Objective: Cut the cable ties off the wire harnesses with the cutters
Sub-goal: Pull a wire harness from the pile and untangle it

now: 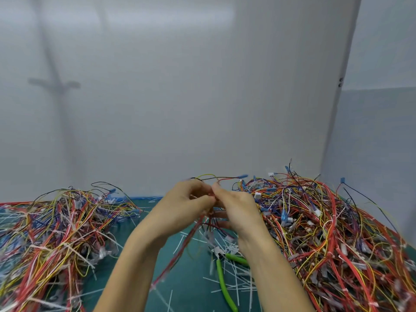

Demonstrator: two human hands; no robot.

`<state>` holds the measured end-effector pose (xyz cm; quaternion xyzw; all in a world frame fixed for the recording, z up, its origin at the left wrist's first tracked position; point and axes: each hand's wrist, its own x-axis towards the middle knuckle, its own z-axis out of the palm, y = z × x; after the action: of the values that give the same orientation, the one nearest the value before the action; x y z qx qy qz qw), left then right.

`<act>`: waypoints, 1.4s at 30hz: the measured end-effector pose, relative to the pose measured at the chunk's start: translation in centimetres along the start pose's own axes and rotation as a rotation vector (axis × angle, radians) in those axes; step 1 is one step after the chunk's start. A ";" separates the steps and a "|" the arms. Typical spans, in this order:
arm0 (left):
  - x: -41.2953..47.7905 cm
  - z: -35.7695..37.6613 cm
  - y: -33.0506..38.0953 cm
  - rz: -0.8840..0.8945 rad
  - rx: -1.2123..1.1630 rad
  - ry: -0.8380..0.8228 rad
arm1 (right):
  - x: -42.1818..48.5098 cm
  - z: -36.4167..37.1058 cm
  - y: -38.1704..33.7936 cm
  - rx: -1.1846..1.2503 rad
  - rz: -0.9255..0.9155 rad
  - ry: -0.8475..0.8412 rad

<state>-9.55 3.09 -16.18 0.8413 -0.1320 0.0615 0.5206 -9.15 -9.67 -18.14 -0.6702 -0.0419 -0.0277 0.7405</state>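
Harness (177, 255) pinched between my left hand (186, 206) and right hand (236, 210) — light, floppy, tangle-prone; I'd hold it right beside a tie. Cutters (221, 280) lie on the worktop (193, 296).

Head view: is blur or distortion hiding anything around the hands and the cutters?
Head view: even, soft light, no glare; the held harness is motion-blurred below the left hand and right hand; cutters on the mat read clearly; wide-angle bends the wall edge at right.
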 end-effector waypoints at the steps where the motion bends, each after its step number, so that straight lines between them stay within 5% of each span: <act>1: -0.1 -0.1 0.1 0.026 -0.003 -0.070 | 0.1 -0.2 0.1 0.000 -0.021 0.041; 5: -0.2 -1.2 -0.2 0.004 -0.176 -0.130 | 0.5 -0.8 0.0 0.024 -0.059 0.119; 10: 0.4 -3.1 -1.8 -0.187 -0.308 0.189 | 0.5 -1.7 -0.8 0.017 -0.142 0.119; 14: 0.7 -2.9 -2.3 -0.157 -0.298 0.326 | 0.5 -2.0 -1.1 0.008 -0.203 0.109; 23: 0.5 -0.4 -0.3 0.188 -0.308 0.229 | 0.2 -0.6 -0.5 -0.174 -0.332 -0.052; 30: 0.4 0.4 0.3 0.194 -0.528 0.345 | -0.4 -0.6 -1.5 -0.149 -0.397 -0.055; 37: 0.4 1.1 0.6 0.214 -0.523 0.448 | -0.8 -0.6 -2.6 -0.052 -0.272 0.003; 42: -0.2 1.2 1.1 0.258 -0.517 0.350 | -0.8 -0.8 -2.3 -0.145 -0.386 0.076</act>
<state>-10.11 1.60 -15.78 0.6344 -0.1572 0.2348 0.7195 -10.11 -10.68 -16.06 -0.6998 -0.1392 -0.1973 0.6723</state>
